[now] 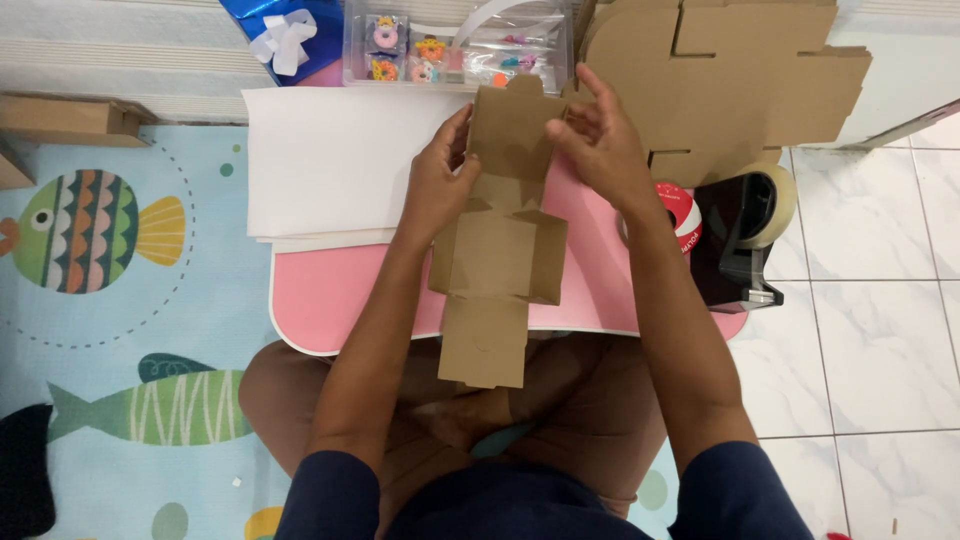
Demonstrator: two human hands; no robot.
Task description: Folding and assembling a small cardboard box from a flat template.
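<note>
A flat brown die-cut cardboard box blank [497, 262] lies lengthwise over the pink table [330, 290], its near end hanging past the table's front edge. My left hand [440, 180] grips the blank's upper left side. On the upper right side, my right hand [597, 140] pinches a flap with its fingers curled over the cardboard. Both hands are at the far end of the blank, bending its panels.
White paper sheets [335, 160] lie on the table's left. A clear organiser box [455, 45] with small colourful pieces stands at the back. More cardboard blanks [740, 75] lean at back right. A black tape dispenser [745, 235] and a red-and-white tape roll [682, 215] sit at right. A blue gift bag [285, 35] is at back left.
</note>
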